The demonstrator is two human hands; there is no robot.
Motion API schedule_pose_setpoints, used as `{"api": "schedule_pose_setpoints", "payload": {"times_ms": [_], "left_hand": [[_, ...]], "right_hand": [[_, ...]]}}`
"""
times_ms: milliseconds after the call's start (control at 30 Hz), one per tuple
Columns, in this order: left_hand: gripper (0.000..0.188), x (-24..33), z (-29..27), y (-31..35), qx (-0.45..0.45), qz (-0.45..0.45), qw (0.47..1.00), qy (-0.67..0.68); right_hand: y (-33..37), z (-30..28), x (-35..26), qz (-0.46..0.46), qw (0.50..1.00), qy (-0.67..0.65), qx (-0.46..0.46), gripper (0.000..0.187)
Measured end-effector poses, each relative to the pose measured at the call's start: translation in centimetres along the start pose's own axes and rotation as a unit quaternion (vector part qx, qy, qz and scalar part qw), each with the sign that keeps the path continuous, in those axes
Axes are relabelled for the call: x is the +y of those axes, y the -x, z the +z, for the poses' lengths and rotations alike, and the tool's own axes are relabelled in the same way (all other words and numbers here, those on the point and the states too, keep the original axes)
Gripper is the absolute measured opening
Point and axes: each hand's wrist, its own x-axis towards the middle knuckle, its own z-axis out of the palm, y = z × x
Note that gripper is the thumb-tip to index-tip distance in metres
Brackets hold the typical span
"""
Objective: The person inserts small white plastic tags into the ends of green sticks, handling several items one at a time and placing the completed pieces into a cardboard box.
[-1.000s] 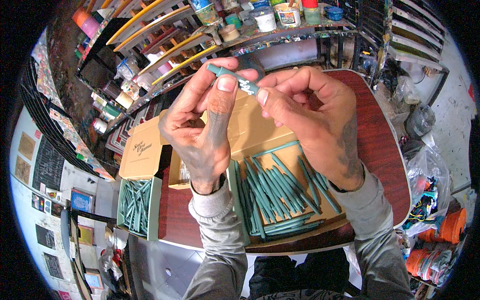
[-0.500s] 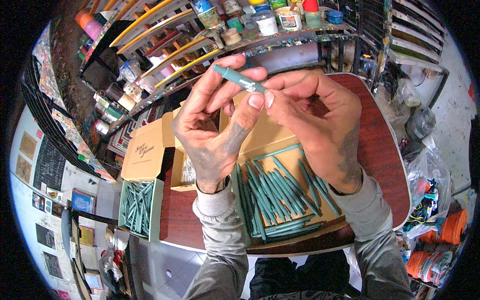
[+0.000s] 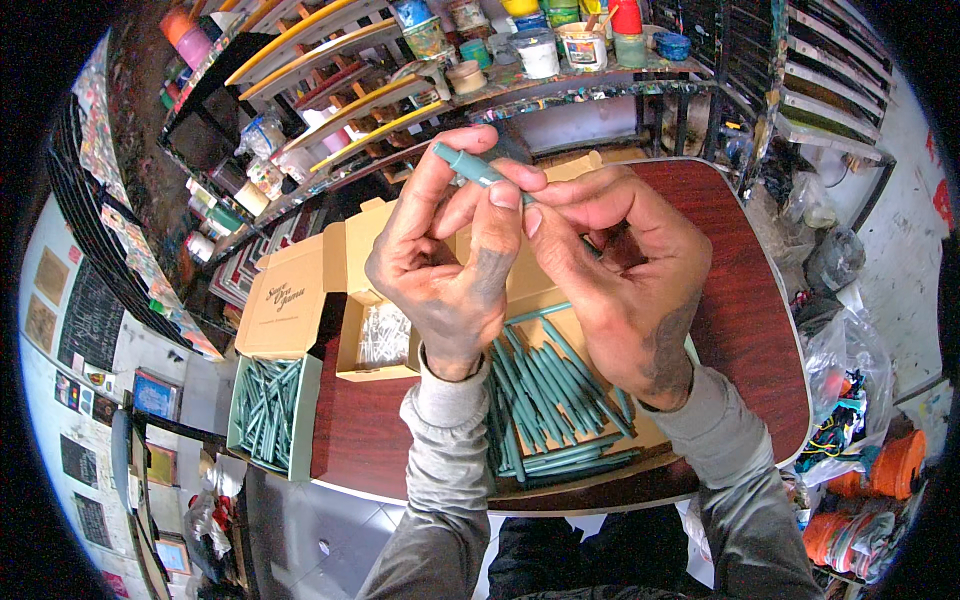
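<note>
The pen (image 3: 467,166), a green tube with a narrower end, was held up in the air above the table (image 3: 745,250), between both hands. The left hand (image 3: 445,265) gripped it, thumb pressed on the barrel and a finger behind it near the narrower end. The right hand (image 3: 630,270) was pinched closed, thumb against fingers, at the other end of the pen (a dark bit showed by that palm; whether it belonged to the pen, I could not tell).

It looked light and stiff, probably plastic or card, and likely to roll if set down loose. The smooth surface might slip a little under dry fingers, and a hard squeeze or bend could mark it. The middle of the barrel seemed the best place to take hold, with the ends left free.

Below the hands sat a wide open box (image 3: 652,440) with many green pens (image 3: 545,390), most lying side by side; the right hand and wrist hid part of it. To the left, a green-walled box (image 3: 302,425) was packed with more pens, jumbled, and between the two stood a smaller box (image 3: 352,345) of small pale pieces (image 3: 383,335). The left wrist crossed close by that one. Beyond the table, paint tubs (image 3: 538,57) crowded a shelf.
</note>
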Motion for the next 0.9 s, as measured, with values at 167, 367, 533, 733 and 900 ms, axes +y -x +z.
{"api": "schedule_pose_setpoints", "payload": {"times_ms": [167,367,533,733,900], "left_hand": [[0.026,0.3,0.9,0.4,0.052,-0.010,0.998,0.014],[0.034,0.7,-0.4,-0.4,0.008,-0.057,0.998,-0.030],[0.043,-0.5,-0.4,-0.6,-0.051,0.017,0.999,-0.007],[0.045,-0.7,-0.9,-0.4,-0.048,-0.015,0.999,0.002],[0.043,-0.9,-1.3,-0.6,-0.048,-0.038,0.997,0.045]], "right_hand": [[0.2,0.5,0.4,-0.027,1.000,0.004,0.013,0.011],[-0.2,-0.3,-0.4,0.068,0.998,-0.014,0.009,0.008],[-0.4,-0.7,-0.7,0.120,0.992,-0.025,0.018,0.009],[-0.4,-0.6,-0.6,0.123,0.990,-0.067,0.005,0.012],[-0.5,-0.8,-0.7,0.162,0.985,-0.048,-0.017,0.013]]}}
